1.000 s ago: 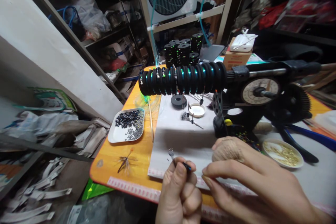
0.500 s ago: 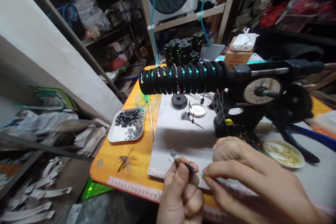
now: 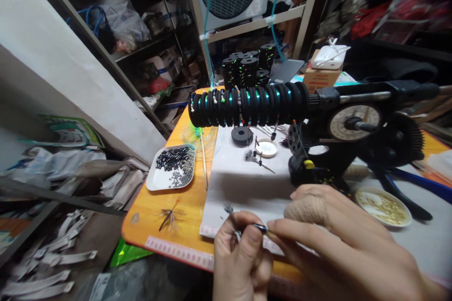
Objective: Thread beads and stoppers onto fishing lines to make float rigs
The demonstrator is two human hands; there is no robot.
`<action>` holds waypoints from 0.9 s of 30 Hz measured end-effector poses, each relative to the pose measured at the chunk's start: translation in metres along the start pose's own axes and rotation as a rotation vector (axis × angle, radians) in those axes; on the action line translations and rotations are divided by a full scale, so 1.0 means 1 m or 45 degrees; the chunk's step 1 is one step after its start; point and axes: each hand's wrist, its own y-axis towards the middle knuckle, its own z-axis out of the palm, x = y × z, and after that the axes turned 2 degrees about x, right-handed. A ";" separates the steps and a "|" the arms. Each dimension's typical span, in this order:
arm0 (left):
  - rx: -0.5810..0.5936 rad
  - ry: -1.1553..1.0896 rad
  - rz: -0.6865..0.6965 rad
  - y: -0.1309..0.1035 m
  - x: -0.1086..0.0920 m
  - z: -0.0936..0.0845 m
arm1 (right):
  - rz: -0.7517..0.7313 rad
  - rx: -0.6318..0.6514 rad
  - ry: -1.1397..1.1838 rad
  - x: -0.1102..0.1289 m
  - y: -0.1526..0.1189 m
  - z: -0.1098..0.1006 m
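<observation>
Right hand [image 3: 335, 235] nearer left hand [image 3: 240, 256], gap narrowed, fingertips now apparently touching black tube [image 3: 260, 227]

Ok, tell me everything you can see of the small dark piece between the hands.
The small dark piece is short, slim and rod-like, with a smooth black surface that catches a bright highlight; its material is unclear. It sits low in the view, near the centre, tilted slightly down toward picture right. The left hand pinches it between thumb and forefinger, partly covering it. The right hand has its fingertips at the exposed end; whether they touch it, I cannot tell.
</observation>
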 end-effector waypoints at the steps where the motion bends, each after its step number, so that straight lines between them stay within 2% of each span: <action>1: -0.008 0.014 0.016 0.000 0.000 0.000 | -0.025 0.006 -0.003 0.000 -0.001 -0.002; 6: -0.084 0.090 0.060 -0.001 0.002 0.000 | -0.068 0.027 -0.017 -0.003 -0.005 -0.007; 9: -0.109 0.196 0.221 0.000 0.003 -0.002 | -0.095 0.050 0.033 -0.005 -0.002 -0.004; 13: 0.020 0.266 0.395 0.000 0.002 -0.004 | -0.009 0.028 0.104 -0.003 0.004 0.001; 16: 0.171 0.188 0.351 -0.002 -0.002 -0.003 | 0.044 -0.043 0.090 -0.001 0.007 0.003; 19: 0.244 0.228 0.356 -0.002 -0.005 0.001 | -0.033 -0.028 -0.063 0.001 0.008 0.003; 23: 0.224 0.466 0.502 0.002 -0.011 0.000 | -0.251 -0.008 -0.300 -0.002 0.005 -0.006; 25: 0.193 0.580 0.462 0.004 -0.017 -0.003 | -0.271 -0.041 -0.362 -0.005 0.002 -0.010; 27: 0.144 0.728 0.343 0.004 -0.024 -0.006 | -0.275 -0.055 -0.437 -0.008 -0.002 -0.012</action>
